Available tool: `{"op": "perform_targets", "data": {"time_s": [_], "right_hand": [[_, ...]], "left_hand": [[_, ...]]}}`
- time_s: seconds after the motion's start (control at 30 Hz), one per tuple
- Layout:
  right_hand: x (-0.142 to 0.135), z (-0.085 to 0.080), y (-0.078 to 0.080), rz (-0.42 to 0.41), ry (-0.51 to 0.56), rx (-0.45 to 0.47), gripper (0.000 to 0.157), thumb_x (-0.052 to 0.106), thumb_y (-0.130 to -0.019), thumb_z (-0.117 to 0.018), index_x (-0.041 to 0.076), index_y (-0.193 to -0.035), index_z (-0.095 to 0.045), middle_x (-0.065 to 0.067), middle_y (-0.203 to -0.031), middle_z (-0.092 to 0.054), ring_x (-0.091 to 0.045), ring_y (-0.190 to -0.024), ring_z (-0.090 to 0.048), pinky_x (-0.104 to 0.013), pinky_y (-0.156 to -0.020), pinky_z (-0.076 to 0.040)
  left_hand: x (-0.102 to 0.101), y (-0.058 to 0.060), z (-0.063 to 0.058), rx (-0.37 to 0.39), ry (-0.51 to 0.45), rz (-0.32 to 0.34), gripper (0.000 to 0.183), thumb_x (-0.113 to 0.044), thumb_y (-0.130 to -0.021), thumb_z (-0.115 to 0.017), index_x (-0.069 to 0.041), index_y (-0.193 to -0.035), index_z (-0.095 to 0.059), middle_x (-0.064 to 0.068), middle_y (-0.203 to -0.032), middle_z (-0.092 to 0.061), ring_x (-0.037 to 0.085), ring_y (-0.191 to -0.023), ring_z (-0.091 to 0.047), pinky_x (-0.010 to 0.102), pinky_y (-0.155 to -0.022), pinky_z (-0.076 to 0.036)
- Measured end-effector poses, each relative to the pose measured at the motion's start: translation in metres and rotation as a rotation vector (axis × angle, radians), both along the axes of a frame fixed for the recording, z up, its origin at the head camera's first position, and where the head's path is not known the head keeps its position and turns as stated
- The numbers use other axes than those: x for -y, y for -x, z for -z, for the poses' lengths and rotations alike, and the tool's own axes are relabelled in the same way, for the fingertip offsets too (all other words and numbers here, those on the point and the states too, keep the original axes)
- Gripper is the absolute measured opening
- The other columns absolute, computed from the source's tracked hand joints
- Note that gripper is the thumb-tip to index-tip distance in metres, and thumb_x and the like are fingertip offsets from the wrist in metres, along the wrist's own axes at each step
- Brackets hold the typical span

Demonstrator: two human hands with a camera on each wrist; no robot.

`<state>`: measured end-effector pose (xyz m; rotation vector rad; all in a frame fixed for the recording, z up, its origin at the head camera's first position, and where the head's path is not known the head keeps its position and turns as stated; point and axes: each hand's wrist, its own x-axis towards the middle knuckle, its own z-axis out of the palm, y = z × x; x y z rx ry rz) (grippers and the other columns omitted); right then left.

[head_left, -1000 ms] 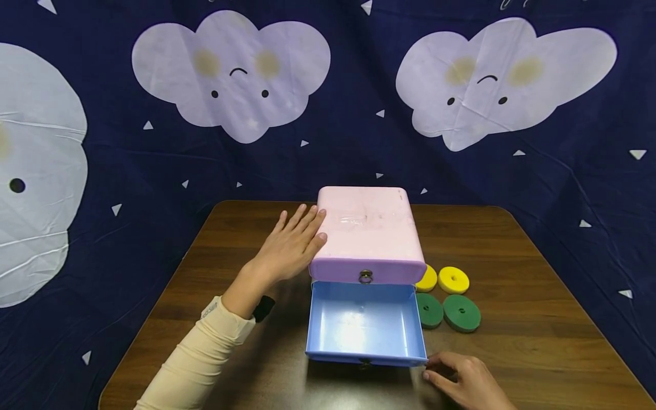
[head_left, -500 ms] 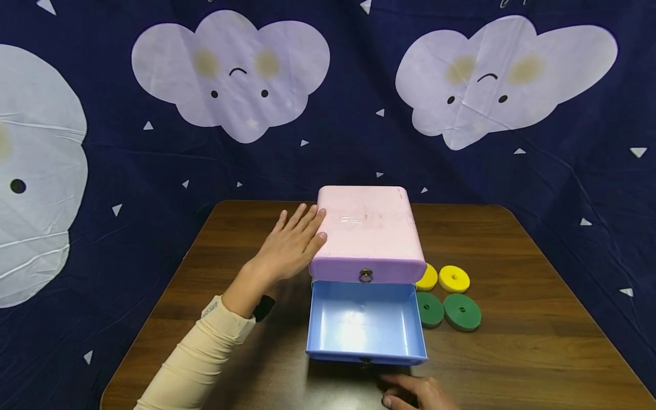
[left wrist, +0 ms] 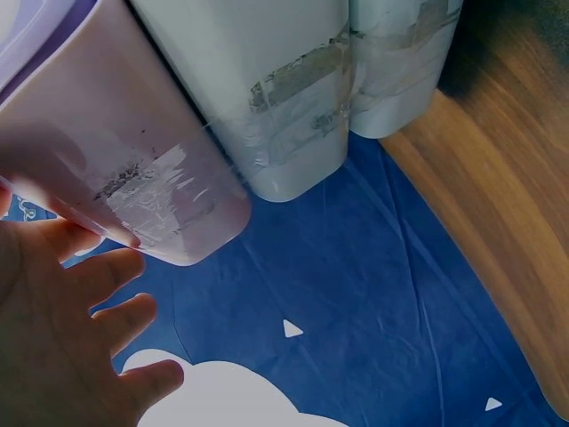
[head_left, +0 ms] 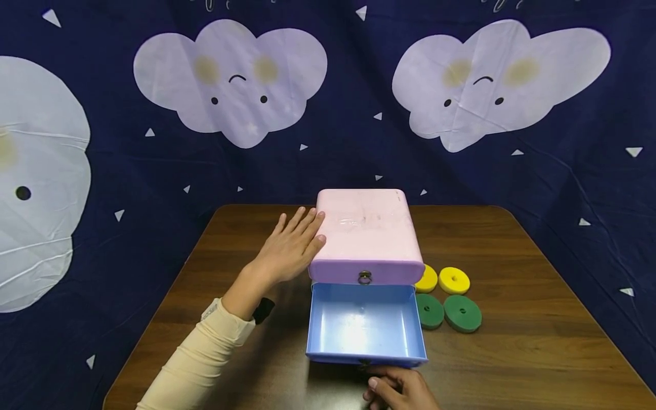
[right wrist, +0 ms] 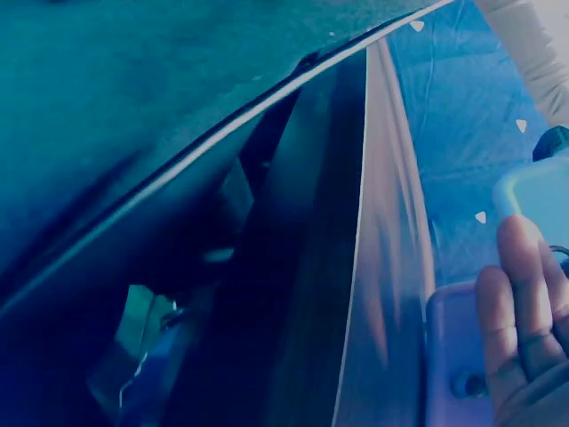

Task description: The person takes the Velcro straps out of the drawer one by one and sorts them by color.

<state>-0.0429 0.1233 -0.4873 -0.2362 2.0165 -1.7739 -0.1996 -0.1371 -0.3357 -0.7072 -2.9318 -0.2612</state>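
Observation:
A small drawer unit [head_left: 366, 222] with a pink top and purple front stands mid-table. Its blue drawer [head_left: 361, 324], below, is pulled out; no object shows inside it. My left hand [head_left: 289, 250] lies with straight, spread fingers against the unit's left top edge. In the left wrist view its fingertips touch the pink side [left wrist: 160, 196]. My right hand [head_left: 402, 390] is at the blue drawer's front, index finger close beside the ring pull [head_left: 364, 363]. In the right wrist view that hand's fingers [right wrist: 524, 302] look extended before a drawer front; contact with the pull cannot be made out.
Right of the unit lie two yellow discs [head_left: 454, 281] and two green discs [head_left: 462, 313] with centre holes, partly hidden by it on the left. All stand on a wooden table [head_left: 528, 341]. A dark blue cloth [head_left: 353, 154] with clouds hangs behind.
My right hand has moved left, from the drawer's right front corner to the ring pull at its middle. The left hand and the blue drawer have stayed in place.

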Motion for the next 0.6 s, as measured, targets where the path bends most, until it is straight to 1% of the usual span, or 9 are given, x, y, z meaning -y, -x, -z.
{"op": "perform_targets", "data": {"time_s": [0.23, 0.43, 0.53, 0.6], "right_hand": [[0.01, 0.001, 0.0, 0.065, -0.012, -0.013, 0.04, 0.028, -0.09, -0.063, -0.01, -0.102, -0.065, -0.014, -0.077, -0.073, -0.01, -0.061, -0.068, -0.026, -0.056, -0.056], [0.018, -0.001, 0.003, 0.089, -0.021, 0.008, 0.041, 0.031, -0.088, -0.065, -0.008, -0.099, -0.068, -0.015, -0.076, -0.073, -0.011, -0.06, -0.067, -0.024, -0.052, -0.054], [0.021, -0.003, 0.005, 0.097, -0.018, 0.022, 0.042, 0.032, -0.088, -0.065, -0.008, -0.096, -0.068, -0.015, -0.076, -0.073, -0.012, -0.06, -0.067, -0.025, -0.05, -0.053], [0.021, -0.005, 0.006, 0.1, -0.013, 0.013, 0.042, 0.032, -0.088, -0.065, -0.009, -0.096, -0.068, -0.015, -0.075, -0.073, -0.012, -0.059, -0.067, -0.026, -0.051, -0.053]], "left_hand": [[-0.001, 0.0, 0.0, 0.016, 0.003, 0.002, 0.059, -0.052, -0.101, -0.011, -0.023, -0.152, -0.007, -0.001, -0.161, -0.006, 0.018, -0.149, 0.005, 0.051, -0.12, 0.002], [-0.001, -0.001, 0.0, 0.016, 0.002, -0.002, 0.059, -0.052, -0.101, -0.012, -0.024, -0.152, -0.006, -0.001, -0.161, -0.005, 0.018, -0.149, 0.005, 0.051, -0.12, 0.002], [0.0, -0.001, 0.0, 0.012, -0.001, -0.002, 0.059, -0.052, -0.101, -0.013, -0.023, -0.152, -0.007, -0.001, -0.161, -0.006, 0.019, -0.149, 0.004, 0.051, -0.12, 0.002], [0.001, 0.0, 0.0, 0.012, 0.0, -0.006, 0.059, -0.052, -0.101, -0.013, -0.024, -0.152, -0.007, -0.001, -0.161, -0.006, 0.018, -0.149, 0.004, 0.05, -0.12, 0.002]]}}
